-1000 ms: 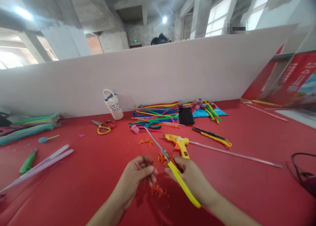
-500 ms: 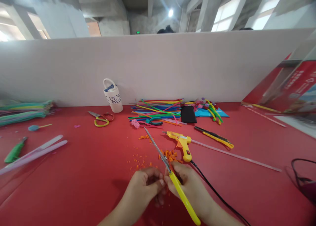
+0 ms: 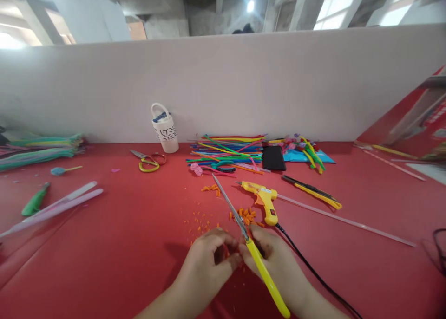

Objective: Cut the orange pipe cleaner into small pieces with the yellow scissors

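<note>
Currently my right hand (image 3: 283, 259) grips the scissors (image 3: 253, 250), their long axis running from 5 o'clock to 11, tips away from me. At that hand's 9, my left hand (image 3: 210, 262) curls, whether around anything I can't tell; orange bits (image 3: 248, 215) lie at its 11.

yellow-handled scissors (image 3: 253, 249) held aslant, silver blades (image 3: 228, 198) pointing forward-left; small orange pieces (image 3: 248, 216) loosely heaped beside blades.
</note>
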`<state>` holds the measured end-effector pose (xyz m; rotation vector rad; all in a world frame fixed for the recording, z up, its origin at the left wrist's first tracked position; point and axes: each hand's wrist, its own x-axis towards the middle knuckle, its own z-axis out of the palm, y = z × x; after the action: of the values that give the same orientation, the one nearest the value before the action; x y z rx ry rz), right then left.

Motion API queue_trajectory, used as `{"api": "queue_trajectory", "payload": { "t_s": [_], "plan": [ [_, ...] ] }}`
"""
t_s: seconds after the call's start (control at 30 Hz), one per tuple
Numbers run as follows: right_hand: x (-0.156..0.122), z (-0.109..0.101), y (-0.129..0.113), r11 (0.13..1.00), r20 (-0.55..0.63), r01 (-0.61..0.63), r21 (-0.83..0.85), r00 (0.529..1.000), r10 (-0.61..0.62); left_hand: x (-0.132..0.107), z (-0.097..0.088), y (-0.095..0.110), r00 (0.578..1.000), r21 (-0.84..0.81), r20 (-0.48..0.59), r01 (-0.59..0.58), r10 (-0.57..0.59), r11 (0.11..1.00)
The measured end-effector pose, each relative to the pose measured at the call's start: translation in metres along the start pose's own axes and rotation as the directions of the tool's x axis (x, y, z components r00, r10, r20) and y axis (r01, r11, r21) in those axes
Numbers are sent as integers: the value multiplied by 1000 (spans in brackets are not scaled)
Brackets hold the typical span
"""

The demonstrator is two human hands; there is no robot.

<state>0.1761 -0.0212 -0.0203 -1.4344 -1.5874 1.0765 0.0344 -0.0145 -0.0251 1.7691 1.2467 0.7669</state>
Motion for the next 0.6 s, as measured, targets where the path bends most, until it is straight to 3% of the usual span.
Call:
{"api": "queue_trajectory", "payload": {
  "t_s": [0.13, 0.3, 0.6],
  "plan": [
    [-1, 1, 3, 1000, 1, 7, -23, 1000, -6, 0, 0, 1, 1000, 32, 8, -14, 14, 999],
    [0, 1, 2, 998, -50, 15, -59, 999, -18, -1, -2, 1, 995, 89, -64, -72, 77, 993],
    [-2, 4, 4, 999, -21, 16, -49, 1000, -17, 0, 2, 4, 998, 30, -52, -19, 20, 999]
  ]
}}
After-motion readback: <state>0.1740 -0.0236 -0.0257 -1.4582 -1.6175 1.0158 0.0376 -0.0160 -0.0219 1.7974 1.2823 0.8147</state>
